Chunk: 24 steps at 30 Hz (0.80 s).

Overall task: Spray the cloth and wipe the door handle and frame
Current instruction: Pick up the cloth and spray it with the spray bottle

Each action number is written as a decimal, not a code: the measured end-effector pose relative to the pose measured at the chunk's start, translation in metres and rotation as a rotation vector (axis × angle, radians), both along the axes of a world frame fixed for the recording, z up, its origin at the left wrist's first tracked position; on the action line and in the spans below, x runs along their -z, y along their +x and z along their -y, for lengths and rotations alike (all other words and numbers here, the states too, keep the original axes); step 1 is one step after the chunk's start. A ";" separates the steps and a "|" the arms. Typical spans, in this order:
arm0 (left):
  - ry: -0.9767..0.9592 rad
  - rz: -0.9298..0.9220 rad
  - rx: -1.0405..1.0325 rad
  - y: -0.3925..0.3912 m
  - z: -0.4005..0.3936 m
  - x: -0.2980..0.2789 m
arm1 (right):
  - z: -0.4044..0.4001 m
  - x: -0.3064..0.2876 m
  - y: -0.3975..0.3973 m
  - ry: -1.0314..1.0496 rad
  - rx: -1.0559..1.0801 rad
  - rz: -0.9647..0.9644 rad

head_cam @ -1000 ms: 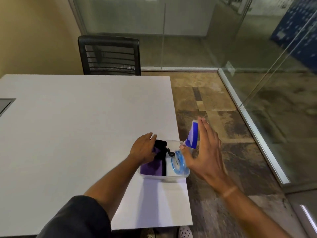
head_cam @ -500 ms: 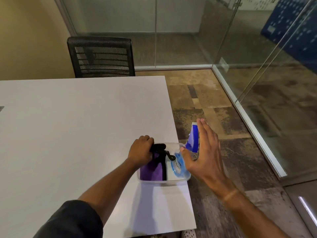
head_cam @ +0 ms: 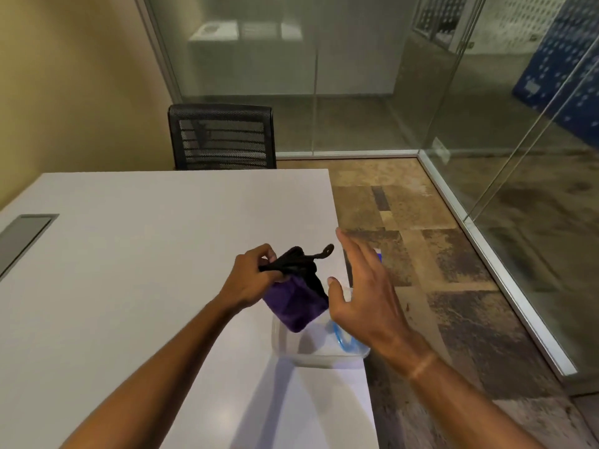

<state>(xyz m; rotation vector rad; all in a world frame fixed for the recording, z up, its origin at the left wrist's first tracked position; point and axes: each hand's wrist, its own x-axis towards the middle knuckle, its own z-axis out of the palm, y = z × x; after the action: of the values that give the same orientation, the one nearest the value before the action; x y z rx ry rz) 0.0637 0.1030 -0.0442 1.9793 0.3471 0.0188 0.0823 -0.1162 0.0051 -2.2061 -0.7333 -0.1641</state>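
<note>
1. Left hand (head_cam: pixel 251 277): we pinch the top of the cloth (head_cam: pixel 296 303) with curled fingers and thumb, holding it up above the near right corner of the table (head_cam: pixel 136 254).
2. Right hand (head_cam: pixel 363 286): fingers spread and straight, holding nothing, poised just beside the cloth on its right.
3. Cloth: a purple folded bundle, soft and plush-looking, hanging from a bunched black part at the top; a thin black strand (head_cam: pixel 324 251) curls out from that top. Whether black and purple are one piece we cannot tell.
4. Plastic tub (head_cam: pixel 321 358): clear, on the table edge directly under the cloth, with a blue ring-like item (head_cam: pixel 343 340) inside.
5. Spray bottle (head_cam: pixel 378 255): only a blue sliver shows behind our right hand; the rest is hidden.
6. Risks, as we judge them: the loose strand may snag the tub rim; the tub sits near the edge and a knock could tip it off; a reach past the cloth could topple the bottle.
7. Chair (head_cam: pixel 223 137) and glass wall (head_cam: pixel 356 76) stand beyond.
</note>
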 end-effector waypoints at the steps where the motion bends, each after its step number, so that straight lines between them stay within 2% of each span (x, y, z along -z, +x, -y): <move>1: -0.058 0.011 -0.020 -0.001 -0.002 -0.006 | -0.003 0.001 0.002 0.002 -0.015 -0.049; 3: -0.139 0.115 -0.097 -0.020 -0.007 -0.044 | -0.012 -0.017 -0.005 0.020 -0.110 -0.130; 6: -0.264 0.163 -0.014 -0.019 -0.010 -0.066 | -0.027 -0.014 0.009 -0.011 -0.156 -0.328; 12: -0.422 0.230 0.005 -0.026 0.003 -0.077 | -0.034 -0.010 0.019 0.207 -0.238 -0.576; 19: -0.694 0.363 -0.164 -0.034 0.030 -0.060 | -0.032 -0.005 0.013 0.399 -0.188 -0.600; 24: -0.851 0.260 -0.113 -0.038 0.052 -0.046 | -0.031 -0.001 0.014 0.488 -0.131 -0.731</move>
<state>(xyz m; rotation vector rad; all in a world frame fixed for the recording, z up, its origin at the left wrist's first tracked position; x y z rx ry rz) 0.0255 0.0509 0.0020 1.0972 0.2374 0.1709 0.0967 -0.0856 0.0066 -1.5720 -0.3645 0.4646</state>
